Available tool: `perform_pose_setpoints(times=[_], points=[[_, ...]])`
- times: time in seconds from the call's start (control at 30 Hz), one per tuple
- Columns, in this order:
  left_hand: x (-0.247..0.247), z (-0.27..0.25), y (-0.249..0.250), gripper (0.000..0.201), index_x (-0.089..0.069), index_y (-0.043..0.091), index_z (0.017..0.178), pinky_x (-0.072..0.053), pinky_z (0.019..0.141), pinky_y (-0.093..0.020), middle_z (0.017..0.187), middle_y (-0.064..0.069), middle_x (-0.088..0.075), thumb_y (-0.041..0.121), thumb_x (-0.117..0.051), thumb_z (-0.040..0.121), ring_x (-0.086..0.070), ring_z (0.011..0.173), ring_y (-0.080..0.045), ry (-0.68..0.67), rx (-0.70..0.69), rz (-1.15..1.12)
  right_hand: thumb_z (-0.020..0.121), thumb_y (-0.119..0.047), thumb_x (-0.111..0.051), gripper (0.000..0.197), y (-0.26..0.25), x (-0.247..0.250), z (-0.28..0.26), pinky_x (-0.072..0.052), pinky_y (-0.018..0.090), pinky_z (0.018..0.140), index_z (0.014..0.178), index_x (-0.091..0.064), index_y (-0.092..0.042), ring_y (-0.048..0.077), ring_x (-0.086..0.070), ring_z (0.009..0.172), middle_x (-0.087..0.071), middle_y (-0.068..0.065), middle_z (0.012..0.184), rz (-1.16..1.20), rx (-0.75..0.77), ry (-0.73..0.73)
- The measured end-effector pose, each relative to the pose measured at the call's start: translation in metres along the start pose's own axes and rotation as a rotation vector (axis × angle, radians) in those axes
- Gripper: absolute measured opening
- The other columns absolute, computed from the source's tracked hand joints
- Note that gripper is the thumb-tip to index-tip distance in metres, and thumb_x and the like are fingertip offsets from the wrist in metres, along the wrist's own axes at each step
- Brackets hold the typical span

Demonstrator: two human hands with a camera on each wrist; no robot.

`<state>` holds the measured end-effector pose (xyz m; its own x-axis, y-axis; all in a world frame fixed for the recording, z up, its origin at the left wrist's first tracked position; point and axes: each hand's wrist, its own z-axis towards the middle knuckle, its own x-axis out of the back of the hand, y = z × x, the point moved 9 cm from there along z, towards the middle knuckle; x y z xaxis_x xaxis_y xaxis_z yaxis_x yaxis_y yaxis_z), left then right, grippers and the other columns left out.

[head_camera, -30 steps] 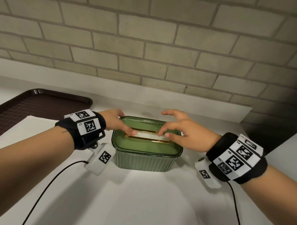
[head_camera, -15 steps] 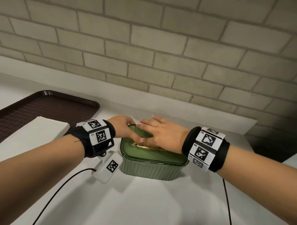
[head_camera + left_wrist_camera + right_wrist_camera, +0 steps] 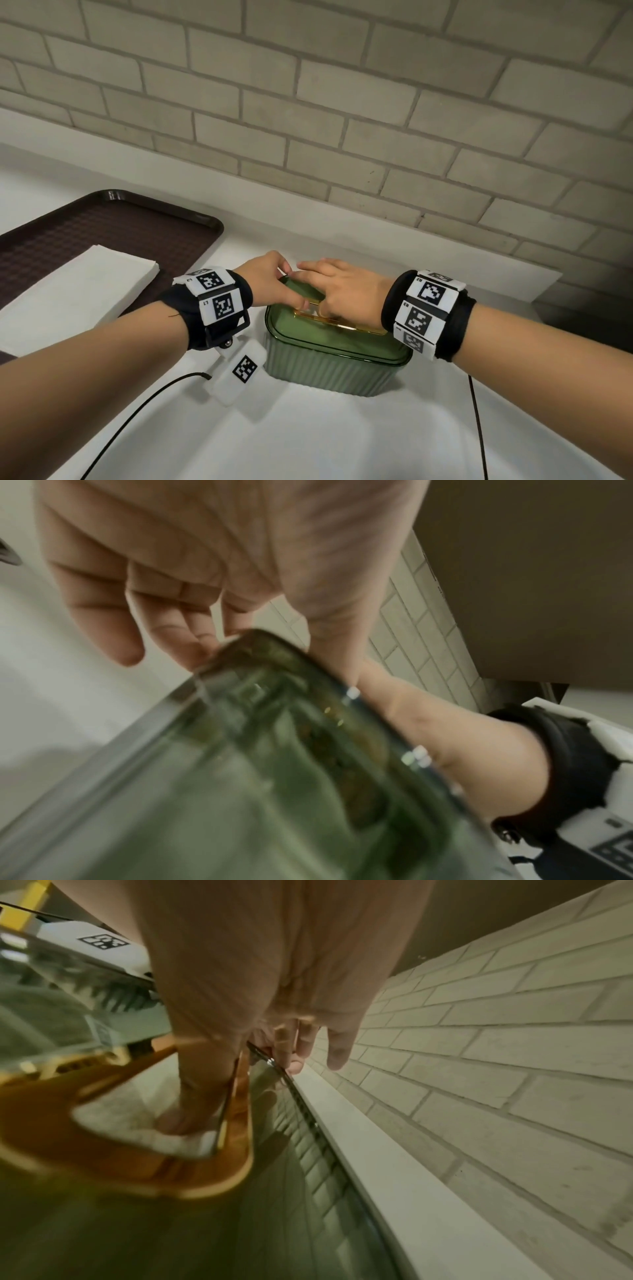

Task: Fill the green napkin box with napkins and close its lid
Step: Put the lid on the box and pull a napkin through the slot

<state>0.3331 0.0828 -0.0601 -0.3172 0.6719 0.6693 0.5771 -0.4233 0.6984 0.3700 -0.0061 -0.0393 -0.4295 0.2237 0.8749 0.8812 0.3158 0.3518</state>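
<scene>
The green ribbed napkin box (image 3: 329, 370) stands on the white counter with its translucent green lid (image 3: 363, 346) on top. My left hand (image 3: 291, 287) holds the lid's far left corner, thumb on top and fingers curled over the rim; the left wrist view shows that left hand (image 3: 205, 588) straddling the lid (image 3: 274, 750). My right hand (image 3: 342, 294) lies flat across the lid. In the right wrist view its thumb (image 3: 192, 1096) presses into the gold-rimmed slot (image 3: 154, 1172) onto white napkins (image 3: 120, 1123). The box's inside is hidden.
A brown tray (image 3: 102, 226) lies at the left with a stack of white napkins (image 3: 78, 291) on it. A brick wall (image 3: 342, 120) and a white ledge (image 3: 445, 270) run close behind the box. Black cables (image 3: 137, 411) trail over the counter near me.
My right hand has swung left from the slot's right end to lie across the lid, thumb in the slot. The left hand stays at the lid's left corner.
</scene>
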Motion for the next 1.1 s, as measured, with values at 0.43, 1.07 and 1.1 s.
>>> perform_pose_setpoints(times=[0.43,1.07,1.1], points=[[0.005,-0.001,0.002,0.067,-0.048,0.022,0.107,-0.041,0.066,-0.021,0.098,0.005,-0.056,0.042,-0.086,0.056,-0.055,0.088,-0.011,0.009,0.016,-0.032,0.075,-0.011,-0.069,0.01,0.008,0.028,-0.035,-0.043,0.034,0.082,0.078,-0.064,-0.02,0.034,-0.052,0.11,-0.052,0.013,0.125,0.109,-0.023,0.176],[0.004,-0.011,0.004,0.053,-0.055,0.021,0.097,-0.046,0.075,-0.026,0.092,0.003,-0.062,0.045,-0.083,0.06,-0.059,0.085,-0.012,0.012,0.005,-0.006,0.072,-0.005,-0.031,0.034,-0.021,0.026,-0.045,-0.043,0.024,0.04,0.075,-0.065,-0.009,0.02,-0.054,0.05,-0.056,0.002,0.057,-0.089,0.006,0.34],[0.005,-0.011,0.006,0.047,-0.057,0.019,0.093,-0.046,0.077,-0.026,0.091,0.003,-0.062,0.043,-0.083,0.062,-0.059,0.084,-0.012,0.017,-0.001,0.016,0.072,-0.005,-0.031,0.034,-0.022,0.028,-0.046,-0.042,0.023,0.04,0.075,-0.065,-0.009,0.02,-0.054,0.05,-0.056,0.001,0.057,-0.089,0.015,0.34]])
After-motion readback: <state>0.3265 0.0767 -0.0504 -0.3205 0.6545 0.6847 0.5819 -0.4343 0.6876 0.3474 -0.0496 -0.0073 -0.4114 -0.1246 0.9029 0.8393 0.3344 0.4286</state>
